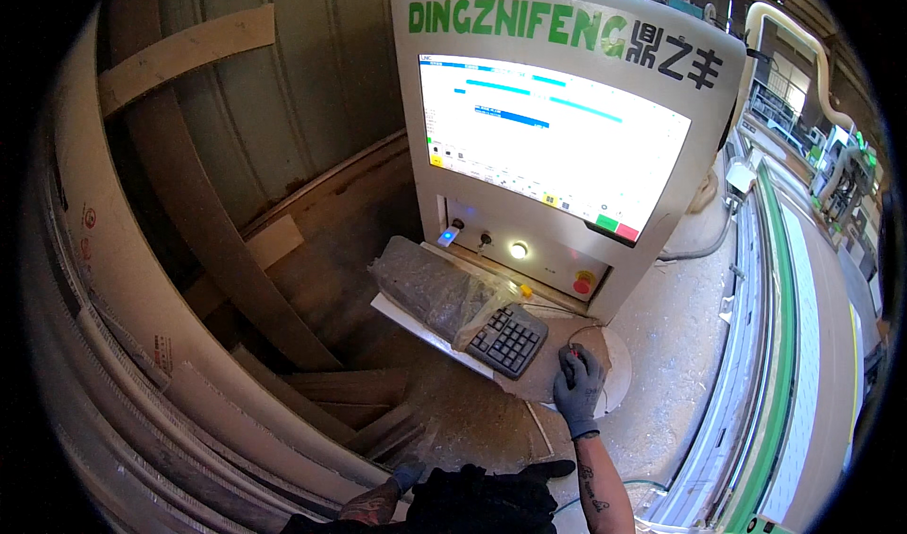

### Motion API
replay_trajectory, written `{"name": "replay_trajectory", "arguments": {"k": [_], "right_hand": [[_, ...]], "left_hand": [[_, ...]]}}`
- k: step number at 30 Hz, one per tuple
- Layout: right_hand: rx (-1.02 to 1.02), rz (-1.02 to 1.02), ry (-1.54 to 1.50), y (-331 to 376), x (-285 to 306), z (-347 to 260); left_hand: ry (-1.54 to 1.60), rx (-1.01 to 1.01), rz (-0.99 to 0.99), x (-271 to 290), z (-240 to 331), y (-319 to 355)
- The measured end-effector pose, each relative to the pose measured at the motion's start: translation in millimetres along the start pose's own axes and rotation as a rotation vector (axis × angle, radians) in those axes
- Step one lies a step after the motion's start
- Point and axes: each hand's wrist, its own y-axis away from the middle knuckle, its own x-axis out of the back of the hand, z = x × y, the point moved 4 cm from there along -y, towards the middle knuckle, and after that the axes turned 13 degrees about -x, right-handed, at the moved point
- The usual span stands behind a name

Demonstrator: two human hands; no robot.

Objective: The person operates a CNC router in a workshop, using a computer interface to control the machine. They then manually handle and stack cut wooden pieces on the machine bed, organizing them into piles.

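From where I stand, the largest thing is a long machine bed (831, 288) with a green edge, which runs to the right of both hands. To their left, tall brown boards (128, 241) are leaning. In front of the hands stands a pale control console (567, 270), and its wide screen (557, 147) is lit, showing a mostly white page with blue bars. Just left of the right hand lies a black keyboard (507, 340), partly under a dusty plastic sheet (425, 284). The right hand (579, 389), in a grey glove, is curved over a dark mouse (573, 352), which is mostly hidden under its fingers. The left hand (408, 475) is low beside the dark clothing; I cannot tell how its fingers are. Beyond the right hand are a red button (584, 282) and a smaller glowing button (518, 250). In my judgement, the console is already on and the mouse work is in progress; how much remains, I cannot tell.
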Motion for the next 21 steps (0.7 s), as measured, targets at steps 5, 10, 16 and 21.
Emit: {"name": "replay_trajectory", "arguments": {"k": [5,10,16,21], "right_hand": [[0.015,0.01,-0.029,-1.2,-1.4,-1.5],[0.01,0.005,-0.015,1.1,-3.9,4.5],[0.017,-0.003,-0.007,-0.4,-1.8,3.6],[0.018,0.004,-0.013,-1.1,-1.5,-5.2]], "left_hand": [[0.195,0.088,0.115,4.9,3.4,7.2],[-0.039,-0.033,0.156,24.0,33.1,17.5],[-0.045,0.025,0.077,29.8,38.0,17.5],[0.305,0.042,0.424,15.7,12.3,19.7]]}}
